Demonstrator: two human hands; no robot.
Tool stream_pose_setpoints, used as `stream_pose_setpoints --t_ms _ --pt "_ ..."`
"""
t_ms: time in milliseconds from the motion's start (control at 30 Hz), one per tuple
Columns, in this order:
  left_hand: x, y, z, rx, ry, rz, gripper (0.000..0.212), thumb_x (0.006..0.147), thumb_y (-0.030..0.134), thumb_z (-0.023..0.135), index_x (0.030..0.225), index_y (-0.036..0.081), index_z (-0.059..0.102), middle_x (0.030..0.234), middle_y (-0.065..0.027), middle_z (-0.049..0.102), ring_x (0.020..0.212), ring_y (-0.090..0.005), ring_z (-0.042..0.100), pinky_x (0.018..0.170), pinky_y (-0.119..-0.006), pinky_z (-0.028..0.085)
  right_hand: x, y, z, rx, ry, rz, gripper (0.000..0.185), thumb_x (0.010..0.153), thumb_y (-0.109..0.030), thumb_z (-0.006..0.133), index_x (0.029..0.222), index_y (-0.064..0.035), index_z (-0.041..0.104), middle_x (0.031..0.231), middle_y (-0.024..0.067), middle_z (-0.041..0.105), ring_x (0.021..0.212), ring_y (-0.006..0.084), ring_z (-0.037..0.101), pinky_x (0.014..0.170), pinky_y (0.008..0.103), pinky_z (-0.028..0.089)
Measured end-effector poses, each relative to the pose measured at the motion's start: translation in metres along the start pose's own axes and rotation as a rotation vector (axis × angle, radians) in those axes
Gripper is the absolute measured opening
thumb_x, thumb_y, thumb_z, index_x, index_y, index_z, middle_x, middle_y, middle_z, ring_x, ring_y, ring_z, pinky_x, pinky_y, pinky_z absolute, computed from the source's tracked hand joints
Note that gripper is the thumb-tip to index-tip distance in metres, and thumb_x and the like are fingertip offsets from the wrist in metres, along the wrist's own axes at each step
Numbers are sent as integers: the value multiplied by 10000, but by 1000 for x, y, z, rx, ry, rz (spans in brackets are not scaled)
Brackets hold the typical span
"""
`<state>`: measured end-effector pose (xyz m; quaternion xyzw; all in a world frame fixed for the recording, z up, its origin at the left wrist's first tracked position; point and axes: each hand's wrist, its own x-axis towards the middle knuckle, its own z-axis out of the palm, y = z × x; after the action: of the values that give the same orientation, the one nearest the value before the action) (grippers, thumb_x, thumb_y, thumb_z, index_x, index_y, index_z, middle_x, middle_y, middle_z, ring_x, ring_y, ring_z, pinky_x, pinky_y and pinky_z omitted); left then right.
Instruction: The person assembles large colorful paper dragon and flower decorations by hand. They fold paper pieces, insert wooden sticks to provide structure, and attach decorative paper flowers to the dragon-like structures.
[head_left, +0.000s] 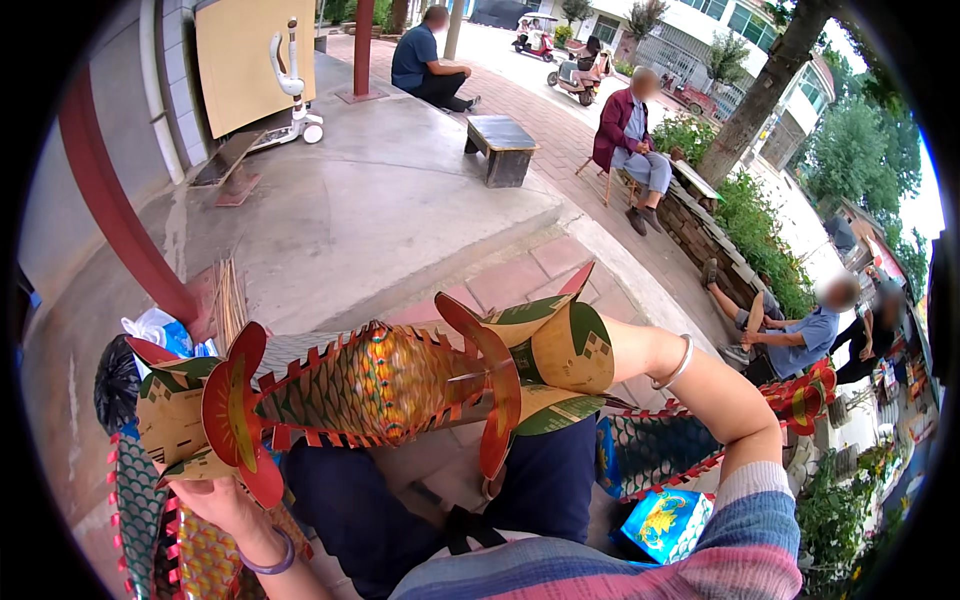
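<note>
A long paper craft (390, 386) with shiny scales, red notched edges and a printed-cardboard flared piece at each end lies level above my lap. My left hand (206, 499), a purple bangle on its wrist, is under the left cardboard end (169, 424) with its fingers mostly hidden. My right arm, wearing a pale bangle, reaches behind or into the right cardboard end (574, 352); the right hand itself is hidden there. Red petal-shaped pieces (232, 420) stand where the scaled body meets each end.
More scaled pieces lie at lower left (139, 487) and right (660, 450). A blue decorated box (664, 525) is by my right side. Thin sticks (229, 300) lean near a red post (127, 217). Beyond are a low bench (501, 139), a scooter (296, 112) and several seated people.
</note>
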<state>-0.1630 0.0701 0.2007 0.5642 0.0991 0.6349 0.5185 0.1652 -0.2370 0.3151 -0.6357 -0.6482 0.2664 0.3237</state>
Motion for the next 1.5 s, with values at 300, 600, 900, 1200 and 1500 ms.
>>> stream_pose_setpoints --t_ms 300,600,900,1200,1500 --pt "46 8 42 -222 -624 -289 977 696 79 800 1450 42 180 1345 -125 437 1154 -227 512 893 -328 521 -9 -6 -17 -200 -149 -68 338 846 -79 592 1179 -60 538 1051 170 595 915 359 591 780 400 482" --pt "61 14 70 -184 -678 -371 1051 656 106 838 1459 47 163 1385 -123 407 1180 -231 498 899 -331 519 -11 -2 1 -518 101 -52 457 753 -99 632 1193 -100 505 950 143 614 751 383 594 631 433 497" --pt "56 3 68 -157 -663 -401 978 663 89 824 1428 40 216 1347 -124 438 1153 -231 514 886 -328 523 -24 -9 3 -554 -64 -2 513 774 -39 573 1267 -118 456 973 133 585 755 337 604 613 415 493" --pt "51 27 42 -34 -606 -388 906 670 71 810 1396 33 269 1309 -125 469 1125 -232 530 873 -326 527 -54 -7 -15 -307 -289 388 470 759 -50 651 1221 -106 590 678 125 609 576 280 568 600 352 474" --pt "47 36 45 5 -649 -399 836 677 54 796 1364 26 321 1271 -125 499 1098 -233 546 860 -324 532 11 -54 95 180 -154 -109 659 813 5 602 1412 -15 330 949 126 548 813 270 577 731 353 472"
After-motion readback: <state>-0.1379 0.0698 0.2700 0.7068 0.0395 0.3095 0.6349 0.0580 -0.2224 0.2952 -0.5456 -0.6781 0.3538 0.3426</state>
